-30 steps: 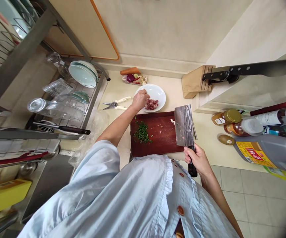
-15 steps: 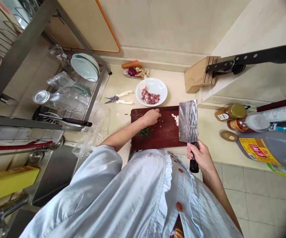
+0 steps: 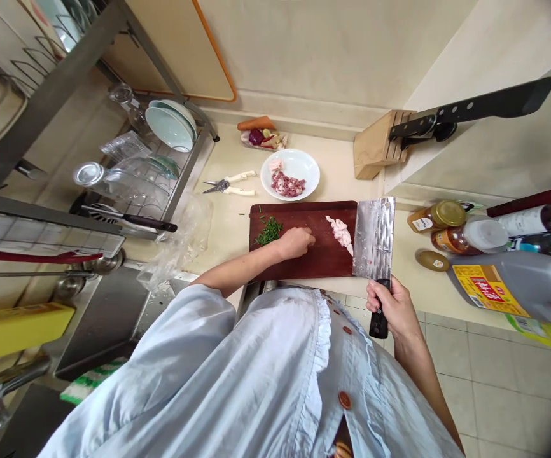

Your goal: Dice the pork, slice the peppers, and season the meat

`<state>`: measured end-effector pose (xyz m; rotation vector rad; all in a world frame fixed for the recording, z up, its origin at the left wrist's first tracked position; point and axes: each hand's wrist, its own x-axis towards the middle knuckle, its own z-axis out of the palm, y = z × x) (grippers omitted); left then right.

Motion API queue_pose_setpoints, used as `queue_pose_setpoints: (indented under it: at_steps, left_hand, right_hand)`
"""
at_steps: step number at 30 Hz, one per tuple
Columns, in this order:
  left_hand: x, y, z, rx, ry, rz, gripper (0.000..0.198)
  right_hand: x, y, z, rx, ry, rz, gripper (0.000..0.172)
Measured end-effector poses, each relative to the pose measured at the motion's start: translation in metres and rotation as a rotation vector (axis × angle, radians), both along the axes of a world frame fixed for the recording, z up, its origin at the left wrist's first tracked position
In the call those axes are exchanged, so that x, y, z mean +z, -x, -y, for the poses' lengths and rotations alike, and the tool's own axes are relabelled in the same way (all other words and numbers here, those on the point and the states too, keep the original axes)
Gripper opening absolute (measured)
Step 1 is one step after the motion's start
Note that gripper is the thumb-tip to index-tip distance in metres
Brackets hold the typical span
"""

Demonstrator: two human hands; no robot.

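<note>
My right hand (image 3: 394,305) grips the black handle of a cleaver (image 3: 373,238). The cleaver's broad blade, flecked with bits, covers the right end of a dark red cutting board (image 3: 311,267). Just left of the blade lies a strip of chopped pale pink fat (image 3: 340,233). Over the middle of the board is my left hand (image 3: 297,242), its fingers curled and pressed together; whatever they hold is too small or hidden. Beside it, on the board's left part, sits a heap of chopped green herbs (image 3: 270,230).
Behind the board stands a white plate (image 3: 311,166) with chopped meat. Kitchen scissors (image 3: 230,183) lie left of it, with a tray of vegetables (image 3: 263,137) farther back. A knife block (image 3: 375,146), jars (image 3: 440,216) and a large jug (image 3: 509,286) stand right; a dish rack (image 3: 184,184) stands left.
My left hand has moved down toward me, showing more of the green heap. The cleaver has shifted right and slightly down, leaving more of the chopped fat visible.
</note>
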<state>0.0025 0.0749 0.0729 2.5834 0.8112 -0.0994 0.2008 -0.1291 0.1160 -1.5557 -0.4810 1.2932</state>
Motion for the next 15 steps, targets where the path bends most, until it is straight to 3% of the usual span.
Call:
queue_pose_setpoints:
  at_steps: [3,6,8,10,13,15]
  left_hand:
    - [0.025,0.009,-0.035,0.17,-0.135,0.237,0.022]
    - [0.042,0.018,-0.089,0.353,-0.31,0.447,0.025]
    - [0.042,0.021,-0.124,0.434,-0.357,0.448,0.028]
    - [0.036,0.024,-0.15,0.438,-0.3,0.285,0.026]
    - [0.025,0.029,-0.17,0.417,-0.21,0.118,0.021]
    - [0.022,0.037,-0.176,0.478,-0.22,0.211,0.024]
  right_hand:
    - [-0.003,-0.004,0.01,-0.016,0.005,0.012,0.031]
    - [-0.005,-0.003,0.016,-0.027,0.016,0.022,0.031]
    - [-0.005,-0.001,0.019,-0.028,0.019,0.019,0.03]
    - [-0.004,0.002,0.021,-0.027,0.014,0.013,0.031]
    - [-0.005,0.003,0.026,-0.021,0.009,0.007,0.032]
    - [-0.008,0.002,0.029,-0.013,0.014,0.013,0.032]
